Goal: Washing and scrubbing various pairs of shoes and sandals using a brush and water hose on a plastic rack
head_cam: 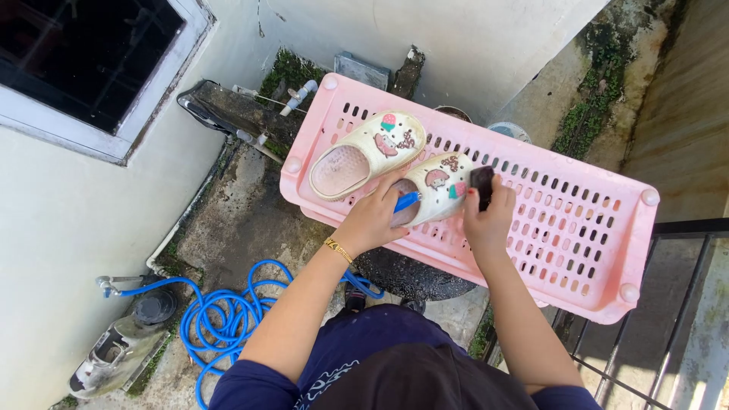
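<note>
In the head view we look straight down at a pink slotted plastic rack that runs from the upper middle of the frame to the right. Two cream clogs with small charms lie on its left end: the far clog rests free, just beside and touching the near clog, at the centre of the frame. Our left hand sits at the heel end of the near clog, its grip wrapped about a blue hose nozzle whose tip lies at the clog's opening. Our right hand is at the toe end of the same clog, grip pinching a small dark brush pressed against the clog's top. A gold bracelet circles the left wrist. Below the rack, at lower left, a coiled blue hose lies on wet concrete, near a grey sneaker. A dark window fills the upper left corner.
</note>
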